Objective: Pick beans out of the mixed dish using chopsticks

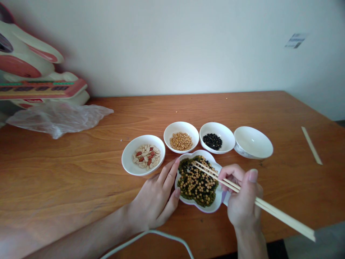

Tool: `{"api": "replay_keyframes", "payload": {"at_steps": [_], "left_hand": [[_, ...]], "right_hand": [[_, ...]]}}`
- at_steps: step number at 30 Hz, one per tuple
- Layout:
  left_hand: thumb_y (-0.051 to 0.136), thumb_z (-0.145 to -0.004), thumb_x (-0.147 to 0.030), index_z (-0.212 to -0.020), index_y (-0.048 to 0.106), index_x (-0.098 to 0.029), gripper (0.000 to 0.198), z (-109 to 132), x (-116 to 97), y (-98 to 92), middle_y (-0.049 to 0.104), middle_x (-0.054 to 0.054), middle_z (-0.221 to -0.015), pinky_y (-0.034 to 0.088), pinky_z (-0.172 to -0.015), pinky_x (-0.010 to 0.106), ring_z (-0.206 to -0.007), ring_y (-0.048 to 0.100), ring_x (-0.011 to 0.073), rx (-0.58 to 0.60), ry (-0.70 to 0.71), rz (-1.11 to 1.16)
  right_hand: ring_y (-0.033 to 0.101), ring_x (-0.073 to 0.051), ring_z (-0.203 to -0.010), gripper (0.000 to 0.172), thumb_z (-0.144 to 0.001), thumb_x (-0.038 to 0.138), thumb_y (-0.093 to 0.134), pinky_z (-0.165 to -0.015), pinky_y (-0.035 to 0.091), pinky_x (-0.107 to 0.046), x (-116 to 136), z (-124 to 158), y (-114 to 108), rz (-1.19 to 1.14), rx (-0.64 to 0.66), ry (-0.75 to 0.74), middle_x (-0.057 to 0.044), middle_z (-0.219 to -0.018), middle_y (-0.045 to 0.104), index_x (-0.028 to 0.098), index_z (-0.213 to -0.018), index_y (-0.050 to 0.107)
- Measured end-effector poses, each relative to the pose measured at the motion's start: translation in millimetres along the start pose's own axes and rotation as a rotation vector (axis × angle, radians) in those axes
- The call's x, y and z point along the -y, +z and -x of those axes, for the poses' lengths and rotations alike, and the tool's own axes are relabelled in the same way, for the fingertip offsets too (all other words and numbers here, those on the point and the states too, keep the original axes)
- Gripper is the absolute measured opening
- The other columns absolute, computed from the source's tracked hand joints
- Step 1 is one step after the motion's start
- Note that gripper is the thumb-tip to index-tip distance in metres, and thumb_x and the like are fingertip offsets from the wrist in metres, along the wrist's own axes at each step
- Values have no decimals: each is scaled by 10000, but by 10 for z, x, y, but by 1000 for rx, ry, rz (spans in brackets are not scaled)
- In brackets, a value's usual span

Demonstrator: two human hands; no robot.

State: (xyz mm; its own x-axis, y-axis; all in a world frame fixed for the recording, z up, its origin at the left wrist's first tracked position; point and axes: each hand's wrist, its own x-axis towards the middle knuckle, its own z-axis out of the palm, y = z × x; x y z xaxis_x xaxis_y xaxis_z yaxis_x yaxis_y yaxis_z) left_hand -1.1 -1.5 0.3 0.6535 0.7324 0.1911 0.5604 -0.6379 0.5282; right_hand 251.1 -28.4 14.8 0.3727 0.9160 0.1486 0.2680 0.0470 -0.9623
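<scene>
My right hand (pixel 244 198) grips a pair of wooden chopsticks (pixel 283 217), their tips down in a scalloped white dish (pixel 215 208) with a handle on its right side. Mixed in that dish are green, black and yellow beans (pixel 198 181). Against the dish's left rim rests my left hand (pixel 157 196), its fingers stretched out and apart. Just behind stand a bowl of yellow soybeans (pixel 180 141) and a bowl of black beans (pixel 212 141). A bowl of peanuts (pixel 146 157) is beyond my left fingers. Farther right is a white bowl (pixel 253 142) with nothing in it.
A crumpled clear plastic bag (pixel 58 118) lies at the left, before a toy keyboard (pixel 40 88) with an animal figure. On the right lies a flat paper strip (pixel 312 145). A pale cable (pixel 151 232) crosses the near edge of the wooden table (pixel 94 172).
</scene>
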Motion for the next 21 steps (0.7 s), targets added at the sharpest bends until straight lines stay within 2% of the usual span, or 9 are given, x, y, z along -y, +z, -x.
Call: {"api": "replay_keyframes", "payload": {"at_steps": [21], "left_hand": [[412,-1112,-310,-1748,-27,-192,782,6,12,8,326,211,-1743,487,-1242,540,-1580,432,343,-14,4,-7]], "right_hand": [[520,-160,-512,820,-1063,766,238,-473,362,-306,34,-2,40,-18,-40,-12,-30,-544,557,211,-682,707]]}}
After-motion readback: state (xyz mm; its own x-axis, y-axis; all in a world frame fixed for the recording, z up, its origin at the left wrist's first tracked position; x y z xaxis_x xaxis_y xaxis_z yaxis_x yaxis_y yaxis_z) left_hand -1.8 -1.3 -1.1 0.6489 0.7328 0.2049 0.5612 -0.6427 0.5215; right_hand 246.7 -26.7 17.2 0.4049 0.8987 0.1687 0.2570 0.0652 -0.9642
